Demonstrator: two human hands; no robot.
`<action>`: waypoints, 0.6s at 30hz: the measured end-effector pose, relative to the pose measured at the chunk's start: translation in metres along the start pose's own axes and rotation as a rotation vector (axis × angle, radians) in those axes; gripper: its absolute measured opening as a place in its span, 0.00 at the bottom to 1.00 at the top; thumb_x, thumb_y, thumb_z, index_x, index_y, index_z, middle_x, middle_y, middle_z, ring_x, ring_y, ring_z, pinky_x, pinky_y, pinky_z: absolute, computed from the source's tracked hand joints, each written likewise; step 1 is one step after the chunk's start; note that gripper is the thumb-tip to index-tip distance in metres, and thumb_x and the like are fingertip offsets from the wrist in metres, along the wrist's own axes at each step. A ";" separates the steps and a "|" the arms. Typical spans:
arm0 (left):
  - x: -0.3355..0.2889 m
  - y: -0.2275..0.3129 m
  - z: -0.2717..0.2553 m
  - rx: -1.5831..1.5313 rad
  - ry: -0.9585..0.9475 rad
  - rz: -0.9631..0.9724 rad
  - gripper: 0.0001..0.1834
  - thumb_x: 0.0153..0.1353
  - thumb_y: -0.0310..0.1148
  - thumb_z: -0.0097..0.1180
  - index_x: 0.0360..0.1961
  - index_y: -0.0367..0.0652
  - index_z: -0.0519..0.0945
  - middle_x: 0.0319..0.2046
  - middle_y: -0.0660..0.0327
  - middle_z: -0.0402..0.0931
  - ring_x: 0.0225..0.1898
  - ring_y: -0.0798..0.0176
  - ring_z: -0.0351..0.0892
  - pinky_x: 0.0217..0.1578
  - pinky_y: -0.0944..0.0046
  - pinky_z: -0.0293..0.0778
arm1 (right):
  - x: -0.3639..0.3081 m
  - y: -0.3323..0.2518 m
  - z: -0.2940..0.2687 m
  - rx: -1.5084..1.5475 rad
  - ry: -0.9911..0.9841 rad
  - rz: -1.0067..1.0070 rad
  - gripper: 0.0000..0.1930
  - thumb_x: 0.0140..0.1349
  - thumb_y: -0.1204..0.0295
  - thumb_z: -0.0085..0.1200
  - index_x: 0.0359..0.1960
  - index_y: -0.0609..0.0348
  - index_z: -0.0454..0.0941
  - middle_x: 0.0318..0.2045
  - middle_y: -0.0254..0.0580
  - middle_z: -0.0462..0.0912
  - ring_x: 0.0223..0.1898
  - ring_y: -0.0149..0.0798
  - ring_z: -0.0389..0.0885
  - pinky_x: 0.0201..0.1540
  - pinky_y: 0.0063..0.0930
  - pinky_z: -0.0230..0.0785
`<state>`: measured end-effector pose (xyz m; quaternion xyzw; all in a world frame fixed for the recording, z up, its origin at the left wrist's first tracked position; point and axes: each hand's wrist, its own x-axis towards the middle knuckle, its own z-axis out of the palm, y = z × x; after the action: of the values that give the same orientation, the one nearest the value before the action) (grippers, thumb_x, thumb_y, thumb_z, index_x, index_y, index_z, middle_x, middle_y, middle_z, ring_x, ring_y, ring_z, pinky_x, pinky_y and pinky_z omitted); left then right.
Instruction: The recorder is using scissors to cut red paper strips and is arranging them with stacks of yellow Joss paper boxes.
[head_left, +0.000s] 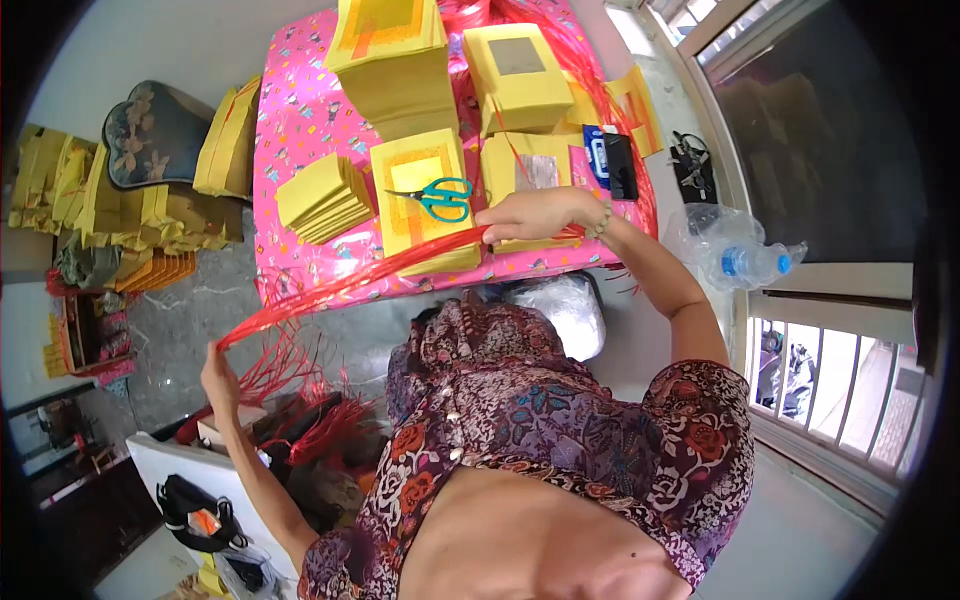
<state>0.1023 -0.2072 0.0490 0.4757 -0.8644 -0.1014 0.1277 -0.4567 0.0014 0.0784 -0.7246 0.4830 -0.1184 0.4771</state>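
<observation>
A long bundle of red plastic strands point(370, 272) stretches between my hands along the near edge of the table, with loose ends hanging at its left. My left hand point(220, 378), out past the table's left corner, is closed around one end. The fingers of my right hand point(540, 213) pinch the bundle farther along, above a stack of yellow paper point(500, 165) with a silvery patch. Teal-handled scissors point(445, 198) rest on the yellow stack point(395, 160) beside that hand. A fanned pile of yellow paper point(325, 200) lies to their left.
The table has a pink patterned cloth point(290, 110). Taller yellow stacks point(395, 90) stand at its far side. A black phone point(622, 165) lies at the right, near plastic bottles point(740, 262). More yellow bundles point(225, 150) sit at the left by a dark padded chair back point(150, 135).
</observation>
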 end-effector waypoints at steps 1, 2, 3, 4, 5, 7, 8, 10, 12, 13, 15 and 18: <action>-0.001 -0.005 0.006 -0.045 -0.051 0.003 0.09 0.61 0.24 0.43 0.43 0.39 0.71 0.28 0.45 0.75 0.34 0.39 0.75 0.32 0.53 0.70 | 0.005 -0.005 0.002 0.009 -0.009 -0.016 0.19 0.68 0.58 0.38 0.35 0.65 0.69 0.29 0.51 0.75 0.34 0.47 0.75 0.40 0.38 0.65; -0.001 -0.011 0.011 -0.089 -0.102 0.005 0.10 0.60 0.25 0.44 0.43 0.39 0.71 0.29 0.44 0.74 0.35 0.38 0.74 0.33 0.52 0.69 | 0.010 -0.012 0.002 -0.021 0.022 0.015 0.18 0.67 0.58 0.38 0.35 0.64 0.69 0.29 0.52 0.76 0.34 0.50 0.75 0.40 0.40 0.65; 0.000 -0.014 0.020 -0.004 -0.182 0.009 0.13 0.59 0.26 0.47 0.46 0.40 0.71 0.33 0.44 0.74 0.39 0.39 0.73 0.36 0.51 0.68 | 0.014 -0.018 -0.001 -0.056 0.053 0.050 0.18 0.67 0.59 0.37 0.35 0.64 0.69 0.29 0.53 0.76 0.35 0.53 0.75 0.40 0.42 0.65; 0.010 -0.003 0.021 0.081 -0.263 0.018 0.16 0.57 0.28 0.50 0.48 0.41 0.70 0.37 0.45 0.74 0.42 0.40 0.72 0.40 0.50 0.68 | 0.018 -0.025 -0.003 -0.050 0.049 0.039 0.18 0.67 0.59 0.37 0.35 0.64 0.69 0.29 0.53 0.76 0.35 0.53 0.75 0.40 0.42 0.65; 0.015 0.009 0.023 0.110 -0.267 0.047 0.21 0.55 0.29 0.54 0.51 0.41 0.69 0.43 0.46 0.72 0.46 0.41 0.69 0.44 0.50 0.66 | 0.024 -0.033 -0.004 -0.132 0.045 0.102 0.18 0.67 0.59 0.38 0.35 0.63 0.69 0.30 0.54 0.76 0.36 0.54 0.75 0.40 0.43 0.65; 0.036 0.081 0.024 0.016 -0.219 0.184 0.31 0.51 0.32 0.60 0.57 0.43 0.64 0.51 0.47 0.67 0.53 0.43 0.65 0.51 0.50 0.62 | 0.038 -0.038 0.000 -0.264 0.047 0.150 0.18 0.66 0.58 0.38 0.37 0.62 0.69 0.31 0.55 0.77 0.37 0.56 0.75 0.39 0.46 0.65; 0.044 0.116 0.027 -0.106 -0.163 0.280 0.36 0.49 0.33 0.62 0.60 0.43 0.62 0.54 0.48 0.65 0.55 0.44 0.63 0.54 0.50 0.60 | 0.047 -0.043 0.004 -0.260 0.045 0.143 0.18 0.66 0.58 0.38 0.37 0.62 0.69 0.31 0.55 0.77 0.37 0.56 0.75 0.39 0.46 0.65; 0.058 0.190 0.031 -0.376 -0.210 0.406 0.40 0.50 0.33 0.62 0.64 0.43 0.57 0.55 0.46 0.63 0.58 0.45 0.60 0.58 0.51 0.56 | 0.063 -0.057 0.011 -0.362 0.064 0.082 0.13 0.66 0.62 0.38 0.39 0.60 0.66 0.29 0.55 0.76 0.35 0.57 0.75 0.37 0.47 0.65; 0.062 0.250 0.033 -0.476 -0.162 0.543 0.31 0.53 0.32 0.59 0.58 0.40 0.63 0.46 0.44 0.71 0.49 0.44 0.70 0.49 0.50 0.66 | 0.079 -0.073 0.016 -0.327 0.045 0.050 0.14 0.66 0.61 0.39 0.39 0.61 0.67 0.27 0.56 0.77 0.33 0.57 0.76 0.35 0.48 0.64; 0.063 0.259 0.040 -0.471 -0.159 0.541 0.31 0.53 0.32 0.59 0.58 0.40 0.63 0.46 0.44 0.71 0.49 0.44 0.70 0.49 0.50 0.66 | 0.084 -0.078 0.020 -0.317 0.082 0.001 0.14 0.66 0.61 0.40 0.39 0.61 0.67 0.26 0.56 0.77 0.32 0.56 0.76 0.35 0.48 0.64; 0.063 0.264 0.058 -0.315 -0.510 0.407 0.18 0.54 0.27 0.54 0.46 0.39 0.68 0.30 0.45 0.75 0.33 0.44 0.76 0.33 0.50 0.71 | 0.084 -0.087 0.019 -0.320 0.088 -0.025 0.14 0.65 0.61 0.41 0.38 0.62 0.67 0.26 0.56 0.76 0.32 0.56 0.76 0.34 0.48 0.65; 0.061 0.248 0.067 -0.252 -0.340 0.613 0.10 0.53 0.23 0.49 0.38 0.39 0.67 0.18 0.47 0.72 0.22 0.43 0.75 0.22 0.49 0.68 | 0.081 -0.081 0.024 -0.251 0.016 0.014 0.17 0.66 0.60 0.39 0.37 0.64 0.69 0.29 0.57 0.78 0.34 0.57 0.77 0.37 0.48 0.66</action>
<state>-0.1474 -0.1247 0.0668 0.1517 -0.9563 -0.2417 0.0644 -0.3529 -0.0444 0.1080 -0.7741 0.5029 -0.0594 0.3799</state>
